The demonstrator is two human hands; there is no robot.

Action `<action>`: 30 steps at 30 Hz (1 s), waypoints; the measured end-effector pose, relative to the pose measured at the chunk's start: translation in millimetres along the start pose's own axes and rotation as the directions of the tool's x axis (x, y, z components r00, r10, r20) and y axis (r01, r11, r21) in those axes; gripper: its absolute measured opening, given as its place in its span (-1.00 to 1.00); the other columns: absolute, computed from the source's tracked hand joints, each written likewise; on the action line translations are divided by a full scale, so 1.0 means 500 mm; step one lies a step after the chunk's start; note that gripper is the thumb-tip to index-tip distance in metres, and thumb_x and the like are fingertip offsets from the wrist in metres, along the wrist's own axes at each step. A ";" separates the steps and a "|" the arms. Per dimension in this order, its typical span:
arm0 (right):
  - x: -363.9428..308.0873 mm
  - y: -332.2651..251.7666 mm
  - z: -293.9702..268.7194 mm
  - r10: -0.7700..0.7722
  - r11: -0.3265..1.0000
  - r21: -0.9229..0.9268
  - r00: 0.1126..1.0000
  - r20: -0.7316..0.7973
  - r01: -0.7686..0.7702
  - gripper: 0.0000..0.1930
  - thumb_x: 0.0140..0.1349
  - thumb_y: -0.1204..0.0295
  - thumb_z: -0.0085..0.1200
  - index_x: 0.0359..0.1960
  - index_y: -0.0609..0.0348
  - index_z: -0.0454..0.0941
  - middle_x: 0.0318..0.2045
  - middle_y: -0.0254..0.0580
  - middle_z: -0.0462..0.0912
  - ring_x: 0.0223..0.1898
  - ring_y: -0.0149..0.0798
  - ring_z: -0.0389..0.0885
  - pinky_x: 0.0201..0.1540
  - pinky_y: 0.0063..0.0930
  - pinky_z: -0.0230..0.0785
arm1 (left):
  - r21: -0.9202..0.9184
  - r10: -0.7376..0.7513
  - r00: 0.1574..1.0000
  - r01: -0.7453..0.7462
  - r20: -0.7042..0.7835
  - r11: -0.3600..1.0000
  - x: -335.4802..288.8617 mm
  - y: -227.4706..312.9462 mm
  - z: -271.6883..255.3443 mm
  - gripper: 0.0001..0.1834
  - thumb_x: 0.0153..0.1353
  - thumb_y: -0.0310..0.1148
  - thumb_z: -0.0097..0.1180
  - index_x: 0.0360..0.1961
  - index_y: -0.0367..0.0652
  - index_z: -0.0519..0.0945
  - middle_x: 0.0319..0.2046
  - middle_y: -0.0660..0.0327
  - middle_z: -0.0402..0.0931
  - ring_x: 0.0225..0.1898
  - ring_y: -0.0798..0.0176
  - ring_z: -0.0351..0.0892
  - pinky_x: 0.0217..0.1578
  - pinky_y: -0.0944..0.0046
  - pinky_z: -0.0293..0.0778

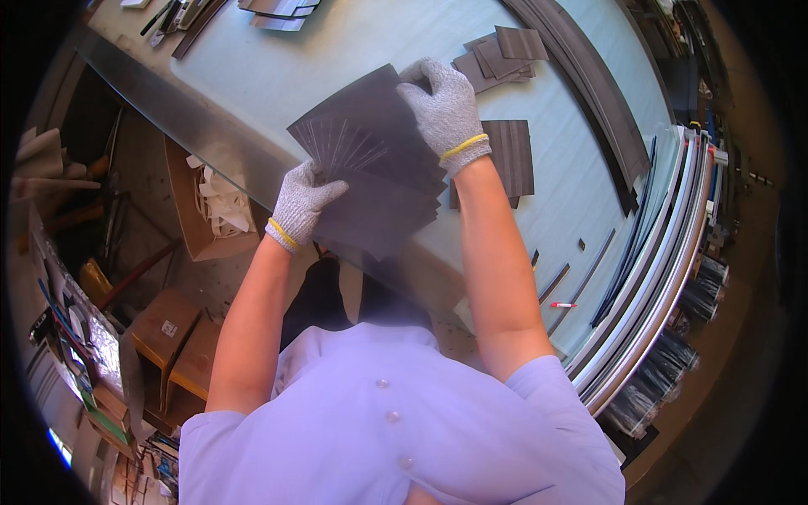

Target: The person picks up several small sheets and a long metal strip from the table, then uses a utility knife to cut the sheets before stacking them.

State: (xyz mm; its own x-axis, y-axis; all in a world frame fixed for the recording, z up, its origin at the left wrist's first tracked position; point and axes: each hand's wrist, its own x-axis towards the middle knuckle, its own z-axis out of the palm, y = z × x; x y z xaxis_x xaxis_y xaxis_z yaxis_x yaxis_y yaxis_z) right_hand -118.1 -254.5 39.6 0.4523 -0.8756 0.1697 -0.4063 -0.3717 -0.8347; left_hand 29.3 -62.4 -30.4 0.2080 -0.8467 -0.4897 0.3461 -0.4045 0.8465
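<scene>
Both my hands wear grey knit gloves with yellow cuff edges. Between them is a fanned stack of thin dark sheets (374, 198), held up above the near edge of the table. My left hand (305, 202) grips the stack's left side, its thumb lying over the top sheet. At the upper right edge, my right hand (444, 103) pinches the sheets. The fan spreads into thin pale lines on the left and stepped corners on the right. Beside my right wrist lies a dark striped rectangular piece (511, 156), partly hidden by my forearm. Farther back is a loose pile of similar pieces (503, 59).
Long dark strips (589, 84) lie along the right of the pale table (362, 42). Near its right side are a red-and-white marker (562, 305) and thin dark rods. A cardboard box (187, 231) with white scraps stands below, left; more cartons (168, 328) sit nearer me.
</scene>
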 end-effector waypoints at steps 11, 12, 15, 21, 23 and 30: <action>0.005 -0.006 0.000 -0.009 1.000 -0.003 1.000 0.004 0.009 -0.70 0.06 0.26 0.37 -0.39 0.28 0.65 -0.46 0.01 0.67 -0.40 -0.03 0.64 -0.27 -0.29 0.48 | 0.011 -0.015 1.000 0.015 0.014 1.000 -0.003 0.008 0.004 -0.54 0.12 -0.46 0.31 0.05 -0.43 0.54 -0.17 0.13 0.61 -0.16 0.31 0.54 -0.05 0.28 0.50; 0.006 -0.011 0.002 -0.003 1.000 -0.018 1.000 0.000 0.003 -0.73 0.08 0.28 0.35 -0.40 0.28 0.65 -0.46 0.01 0.67 -0.40 -0.03 0.65 -0.26 -0.29 0.48 | 0.009 -0.018 1.000 0.018 0.012 1.000 -0.003 0.006 0.003 -0.54 0.12 -0.46 0.31 0.05 -0.43 0.54 -0.18 0.13 0.61 -0.16 0.32 0.53 -0.06 0.29 0.50; 0.011 -0.031 0.002 0.064 0.996 -0.064 0.998 0.030 -0.062 -0.77 0.12 0.33 0.30 -0.38 0.28 0.65 -0.43 0.03 0.69 -0.36 -0.02 0.67 -0.23 -0.26 0.49 | 0.037 -0.036 0.999 0.035 0.015 0.999 -0.001 0.003 -0.003 -0.54 0.12 -0.46 0.31 0.05 -0.43 0.55 -0.18 0.13 0.61 -0.17 0.32 0.53 -0.06 0.29 0.50; 0.013 -0.012 0.010 0.007 0.997 -0.073 1.000 0.022 -0.005 -0.73 0.16 0.27 0.26 -0.34 0.27 0.66 -0.37 0.06 0.69 -0.35 -0.02 0.68 -0.23 -0.27 0.49 | 0.107 -0.004 0.999 0.000 0.038 0.994 -0.004 0.023 0.006 -0.63 0.15 -0.56 0.26 0.01 -0.37 0.55 -0.17 0.18 0.61 -0.16 0.33 0.59 -0.06 0.28 0.56; 0.007 0.014 0.009 -0.052 0.995 -0.091 0.999 -0.014 0.051 -0.72 0.17 0.28 0.26 -0.24 0.27 0.66 -0.34 0.06 0.70 -0.35 -0.07 0.68 -0.23 -0.31 0.49 | 0.058 0.011 0.999 -0.014 0.044 0.998 0.000 0.017 0.007 -0.62 0.15 -0.57 0.25 0.02 -0.38 0.54 -0.18 0.18 0.61 -0.16 0.32 0.59 -0.06 0.27 0.56; -0.141 0.056 -0.067 0.445 0.865 0.275 0.895 -0.031 -0.420 -0.34 0.20 0.24 0.28 0.25 0.38 0.36 -0.28 -0.07 0.68 -0.27 -0.36 0.64 -0.13 -0.43 0.49 | -0.324 -0.071 0.996 0.051 -0.051 0.945 0.002 0.013 0.002 -0.47 0.14 -0.52 0.28 0.15 -0.45 0.45 -0.04 0.01 0.58 -0.02 0.16 0.59 0.05 0.19 0.52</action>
State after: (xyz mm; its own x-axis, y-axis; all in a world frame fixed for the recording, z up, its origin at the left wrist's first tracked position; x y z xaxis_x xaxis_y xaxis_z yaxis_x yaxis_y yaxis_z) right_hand -188.0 -213.4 22.0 0.1989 -0.9587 -0.2032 -0.3229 0.1316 -0.9372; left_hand 30.7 -66.0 -25.3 0.2294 -0.7968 -0.5590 0.6340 -0.3134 0.7070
